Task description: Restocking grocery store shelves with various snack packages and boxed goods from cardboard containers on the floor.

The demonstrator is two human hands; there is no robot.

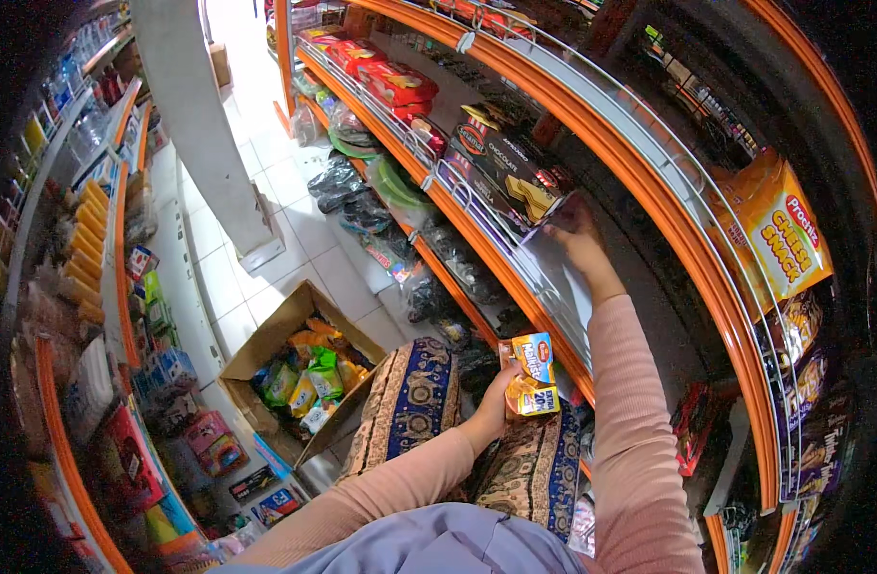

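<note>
My left hand (492, 410) grips a Malkist cracker pack (533, 377) above my lap. The pack is blue and yellow-orange and tilts slightly. On the middle shelf, my right hand (586, 247) reaches to the near end of a row of dark Selamat chocolate wafer boxes (506, 161). Its fingers touch or lie beside a dark purplish wrapper or box end (564, 213); how they close there is partly hidden. The white shelf board (560, 276) shows under my right wrist, behind a wire rail (474, 204).
A cardboard box (255, 359) of colourful packets stands on the tiled floor to the left, near a pillar (201, 122). Red packs (395, 82) sit farther along the shelf. An orange-edged upper shelf (646, 165) holds a cheese snack bag (786, 229). Stocked shelving (126, 287) lines the left.
</note>
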